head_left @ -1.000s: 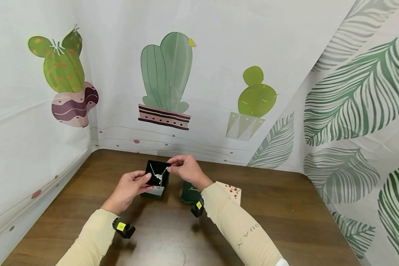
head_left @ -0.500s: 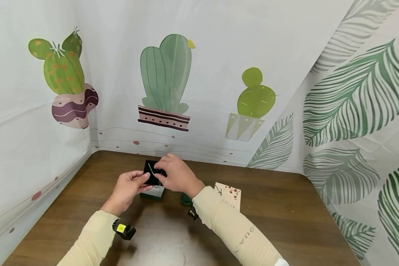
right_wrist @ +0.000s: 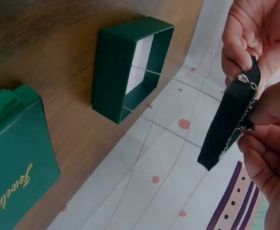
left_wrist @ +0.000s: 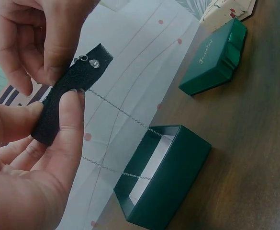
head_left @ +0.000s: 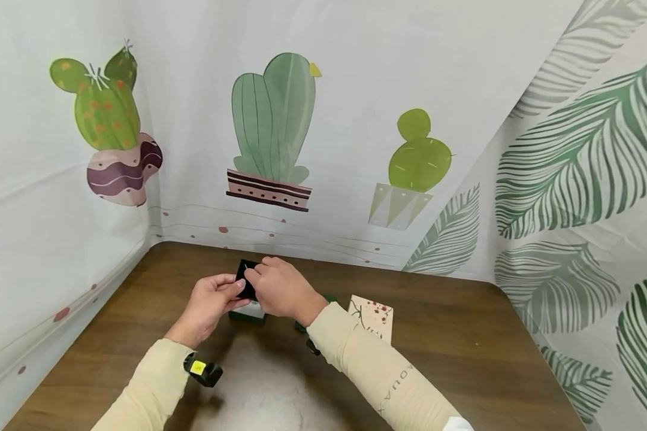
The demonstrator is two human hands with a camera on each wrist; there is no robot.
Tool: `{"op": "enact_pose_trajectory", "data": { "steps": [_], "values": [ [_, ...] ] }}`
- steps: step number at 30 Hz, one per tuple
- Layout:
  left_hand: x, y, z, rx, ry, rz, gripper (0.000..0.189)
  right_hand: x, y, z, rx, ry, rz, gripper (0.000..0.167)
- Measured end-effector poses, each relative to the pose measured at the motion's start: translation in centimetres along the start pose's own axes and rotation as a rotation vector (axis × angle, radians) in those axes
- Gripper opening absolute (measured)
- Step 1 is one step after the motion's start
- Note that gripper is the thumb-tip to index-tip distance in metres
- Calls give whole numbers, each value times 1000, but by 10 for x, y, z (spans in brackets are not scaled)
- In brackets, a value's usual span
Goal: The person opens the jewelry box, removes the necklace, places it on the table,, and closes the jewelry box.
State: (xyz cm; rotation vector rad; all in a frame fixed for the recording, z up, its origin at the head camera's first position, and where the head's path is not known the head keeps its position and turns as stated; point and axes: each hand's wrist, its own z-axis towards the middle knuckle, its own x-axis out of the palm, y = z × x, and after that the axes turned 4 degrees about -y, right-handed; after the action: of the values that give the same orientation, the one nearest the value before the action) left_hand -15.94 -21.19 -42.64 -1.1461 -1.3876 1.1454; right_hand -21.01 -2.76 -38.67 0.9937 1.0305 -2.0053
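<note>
My left hand (head_left: 211, 304) pinches a black jewelry insert pad (left_wrist: 70, 96) by its edge, thumb on one side and fingers on the other. Across the pad runs a silver necklace with a clear stone (right_wrist: 243, 77). Its chain trails in two strands from the back of the pad down into an open green jewelry box (left_wrist: 180, 175) with a pale inside. At the pad's front face, my right hand (head_left: 284, 291) pinches the necklace near its pendant between thumb and fingers. In the head view that hand covers most of the pad and necklace.
To the right lies the green box lid (left_wrist: 214, 62), with gold "Jewelry" lettering and a green ribbon bow, partly hidden by my right arm in the head view. A cream card with red blossoms (head_left: 380, 314) lies beyond it on the brown wooden table (head_left: 442, 347).
My right hand has moved left from the pad's right edge to over its face, covering the pendant. The left hand keeps holding the pad in about the same place.
</note>
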Motion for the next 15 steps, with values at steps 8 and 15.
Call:
{"op": "enact_pose_trajectory", "data": {
  "steps": [8,15],
  "values": [
    [-3,0,1,-22,-72,0,34,-10,-8,8,137,5,301,20],
    [-2,-2,-1,-21,-86,48,37,-18,-20,17,209,-7,487,17]
  ]
}}
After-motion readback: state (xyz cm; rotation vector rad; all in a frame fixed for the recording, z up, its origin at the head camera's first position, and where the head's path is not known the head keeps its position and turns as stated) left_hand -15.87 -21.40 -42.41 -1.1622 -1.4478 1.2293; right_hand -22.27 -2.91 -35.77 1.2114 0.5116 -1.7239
